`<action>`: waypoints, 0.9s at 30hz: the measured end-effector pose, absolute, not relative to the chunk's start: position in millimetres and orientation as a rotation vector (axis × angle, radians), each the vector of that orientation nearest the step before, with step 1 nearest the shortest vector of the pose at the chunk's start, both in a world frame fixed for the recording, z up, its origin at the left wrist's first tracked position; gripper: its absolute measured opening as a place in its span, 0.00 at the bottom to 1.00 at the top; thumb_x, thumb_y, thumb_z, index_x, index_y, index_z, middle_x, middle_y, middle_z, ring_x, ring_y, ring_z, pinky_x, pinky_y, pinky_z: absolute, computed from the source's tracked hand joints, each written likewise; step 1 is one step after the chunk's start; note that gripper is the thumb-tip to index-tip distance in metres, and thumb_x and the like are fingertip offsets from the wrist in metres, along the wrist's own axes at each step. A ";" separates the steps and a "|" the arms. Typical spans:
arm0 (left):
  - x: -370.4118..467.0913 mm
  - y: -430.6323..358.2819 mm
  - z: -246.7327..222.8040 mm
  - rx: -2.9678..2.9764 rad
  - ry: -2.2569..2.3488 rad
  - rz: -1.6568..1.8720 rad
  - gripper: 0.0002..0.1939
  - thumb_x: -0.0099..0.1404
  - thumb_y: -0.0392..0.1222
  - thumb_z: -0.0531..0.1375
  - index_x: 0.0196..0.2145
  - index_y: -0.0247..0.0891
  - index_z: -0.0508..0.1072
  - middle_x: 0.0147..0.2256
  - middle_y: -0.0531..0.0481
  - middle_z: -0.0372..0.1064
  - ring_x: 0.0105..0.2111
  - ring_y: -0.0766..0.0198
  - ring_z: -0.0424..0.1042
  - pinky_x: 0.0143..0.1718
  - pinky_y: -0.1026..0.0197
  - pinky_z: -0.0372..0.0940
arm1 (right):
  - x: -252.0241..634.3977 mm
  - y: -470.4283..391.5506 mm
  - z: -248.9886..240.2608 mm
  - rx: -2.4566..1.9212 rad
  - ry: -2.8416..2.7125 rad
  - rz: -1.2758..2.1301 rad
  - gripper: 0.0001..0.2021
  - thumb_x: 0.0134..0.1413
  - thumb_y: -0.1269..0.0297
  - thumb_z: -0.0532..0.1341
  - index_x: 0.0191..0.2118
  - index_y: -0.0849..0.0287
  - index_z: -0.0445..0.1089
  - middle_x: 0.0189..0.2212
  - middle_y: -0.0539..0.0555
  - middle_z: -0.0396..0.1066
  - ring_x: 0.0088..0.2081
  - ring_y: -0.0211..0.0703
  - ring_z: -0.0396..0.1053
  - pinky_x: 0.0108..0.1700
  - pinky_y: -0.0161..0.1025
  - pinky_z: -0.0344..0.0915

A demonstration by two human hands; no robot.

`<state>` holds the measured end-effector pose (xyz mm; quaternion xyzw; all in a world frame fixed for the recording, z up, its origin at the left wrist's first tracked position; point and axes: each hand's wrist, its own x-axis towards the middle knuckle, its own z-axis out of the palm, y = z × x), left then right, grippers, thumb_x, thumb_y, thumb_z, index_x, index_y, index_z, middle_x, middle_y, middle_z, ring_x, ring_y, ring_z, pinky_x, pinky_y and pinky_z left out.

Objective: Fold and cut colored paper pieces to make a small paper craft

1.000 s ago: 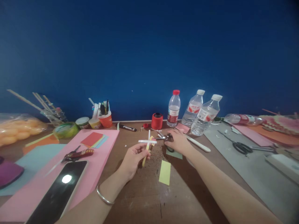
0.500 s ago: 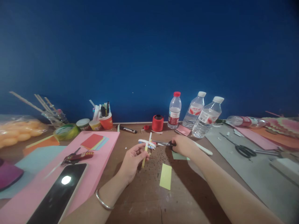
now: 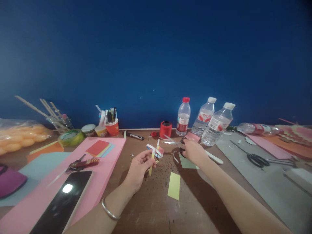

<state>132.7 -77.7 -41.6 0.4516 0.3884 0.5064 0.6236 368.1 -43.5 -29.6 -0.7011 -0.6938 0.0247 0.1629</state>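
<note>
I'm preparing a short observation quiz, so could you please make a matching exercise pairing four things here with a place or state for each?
Column one
1. Left hand
2. Right hand
3. Phone
4. Red-capped bottle

Column two
A. Lying on the pink sheet
B. At the handles of the scissors
C. Upright before the blue wall
D. Holding a yellow strip

Pairs: 1-D, 2-B, 3-A, 4-C

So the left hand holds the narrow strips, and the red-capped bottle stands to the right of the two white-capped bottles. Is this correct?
Not quite: in the head view, the red-capped bottle stands to the left of the two white-capped bottles. The left hand does hold the narrow strips.
</note>
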 end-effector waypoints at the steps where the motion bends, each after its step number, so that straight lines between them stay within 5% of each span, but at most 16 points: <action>1: 132.7 -77.6 -41.3 1.040 0.893 1.170 0.16 0.51 0.37 0.62 0.40 0.36 0.69 0.22 0.54 0.68 0.22 0.72 0.67 0.24 0.71 0.60 | 366.7 -44.3 -26.9 -1.961 -1.960 0.121 0.13 0.37 0.61 0.62 0.32 0.60 0.64 0.31 0.56 0.67 0.33 0.45 0.64 0.30 0.35 0.54; 6: 131.8 -76.3 -39.7 0.996 0.853 1.248 0.17 0.49 0.36 0.63 0.39 0.36 0.70 0.22 0.54 0.68 0.22 0.72 0.66 0.26 0.70 0.60 | 358.5 -58.6 -6.1 -1.436 -2.013 1.072 0.19 0.46 0.47 0.54 0.26 0.61 0.61 0.22 0.50 0.61 0.23 0.34 0.56 0.25 0.32 0.51; 10: 131.4 -76.2 -37.6 0.955 0.839 1.268 0.12 0.49 0.38 0.63 0.35 0.35 0.73 0.21 0.54 0.67 0.22 0.73 0.64 0.27 0.70 0.60 | 359.1 -67.5 -2.2 -0.941 -2.067 1.760 0.23 0.47 0.45 0.52 0.23 0.65 0.62 0.17 0.48 0.57 0.19 0.30 0.51 0.21 0.30 0.46; 27: 130.3 -77.3 -32.6 1.045 0.940 1.333 0.07 0.52 0.42 0.61 0.24 0.34 0.72 0.17 0.56 0.62 0.19 0.73 0.58 0.22 0.71 0.55 | 368.3 -69.0 -2.9 -0.908 -2.049 1.948 0.23 0.43 0.45 0.55 0.23 0.66 0.63 0.18 0.48 0.58 0.18 0.28 0.51 0.20 0.29 0.44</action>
